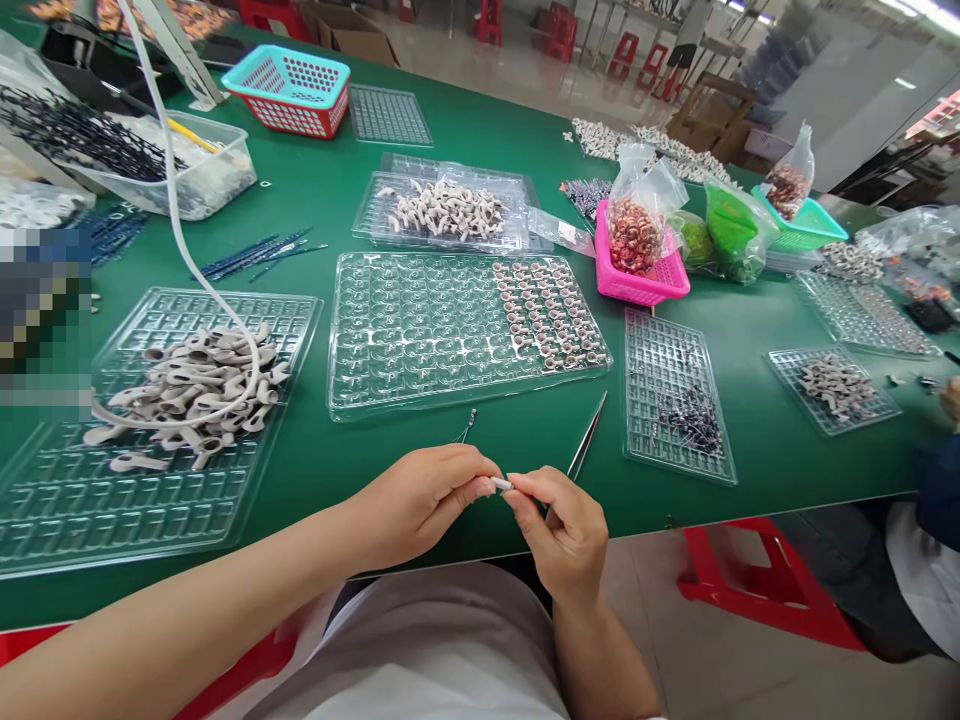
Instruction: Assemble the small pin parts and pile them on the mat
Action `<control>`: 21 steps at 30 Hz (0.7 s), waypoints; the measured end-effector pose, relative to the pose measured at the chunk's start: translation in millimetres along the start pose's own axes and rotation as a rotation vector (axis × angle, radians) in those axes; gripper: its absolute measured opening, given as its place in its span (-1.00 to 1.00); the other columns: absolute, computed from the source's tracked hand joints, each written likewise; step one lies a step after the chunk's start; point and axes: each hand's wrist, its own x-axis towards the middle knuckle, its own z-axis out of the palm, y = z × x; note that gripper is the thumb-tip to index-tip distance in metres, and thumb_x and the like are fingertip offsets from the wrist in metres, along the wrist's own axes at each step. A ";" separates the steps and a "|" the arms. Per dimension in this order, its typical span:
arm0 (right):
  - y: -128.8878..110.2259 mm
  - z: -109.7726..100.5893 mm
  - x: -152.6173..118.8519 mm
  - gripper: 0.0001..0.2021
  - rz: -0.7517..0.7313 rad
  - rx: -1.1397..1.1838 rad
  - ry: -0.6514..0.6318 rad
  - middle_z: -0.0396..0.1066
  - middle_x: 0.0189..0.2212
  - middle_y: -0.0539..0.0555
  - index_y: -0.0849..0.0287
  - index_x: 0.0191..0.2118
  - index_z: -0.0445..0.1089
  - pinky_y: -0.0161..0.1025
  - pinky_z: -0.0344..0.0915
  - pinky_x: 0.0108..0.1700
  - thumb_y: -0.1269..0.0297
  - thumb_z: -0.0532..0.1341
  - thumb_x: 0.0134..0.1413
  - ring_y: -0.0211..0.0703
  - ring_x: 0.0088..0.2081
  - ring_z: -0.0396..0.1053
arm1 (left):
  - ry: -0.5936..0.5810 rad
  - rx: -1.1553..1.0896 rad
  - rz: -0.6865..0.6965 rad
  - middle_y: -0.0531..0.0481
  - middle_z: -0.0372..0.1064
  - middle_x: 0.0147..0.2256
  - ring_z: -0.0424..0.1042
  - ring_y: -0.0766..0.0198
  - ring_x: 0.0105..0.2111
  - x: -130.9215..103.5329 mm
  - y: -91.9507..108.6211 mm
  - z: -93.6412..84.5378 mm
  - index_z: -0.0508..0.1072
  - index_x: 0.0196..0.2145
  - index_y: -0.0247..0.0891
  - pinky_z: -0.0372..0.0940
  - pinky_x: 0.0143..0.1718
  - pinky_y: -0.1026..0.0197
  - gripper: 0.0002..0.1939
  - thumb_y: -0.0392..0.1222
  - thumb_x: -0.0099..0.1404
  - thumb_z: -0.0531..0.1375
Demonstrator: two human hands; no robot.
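Note:
My left hand [431,500] and my right hand [559,525] meet above the front edge of the table. Between their fingertips is a small pale earbud shell [502,484], pinched from both sides and mostly covered by the fingers. A pair of metal tweezers [589,438] points up and away from behind my right hand; whether that hand also holds it cannot be seen. Just beyond my left hand lies a small dark wired component [469,425]. Farther back, a clear compartment tray [405,345] has several filled columns of earbud shells [551,310] at its right side.
Loose shells [202,385] are heaped on trays [172,515] at left; more shells [450,208] lie behind. At right stand a tray of dark components [660,350] and a pink basket [643,288]. A white cable [174,190] arcs over the left side. A co-worker's hand [951,400] shows far right.

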 end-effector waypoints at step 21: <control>1.1 2.1 1.8 -0.67 -0.117 -0.016 0.007 0.57 -0.32 0.02 0.06 -0.06 0.48 -0.24 0.36 -0.36 0.59 0.29 0.12 -0.21 -0.36 0.48 | 0.048 0.091 0.098 -0.01 0.45 -0.32 0.37 0.30 -0.35 -0.2 -2.1 1.1 0.42 -0.17 -0.28 0.24 -0.33 0.31 -0.79 -0.32 0.48 -0.01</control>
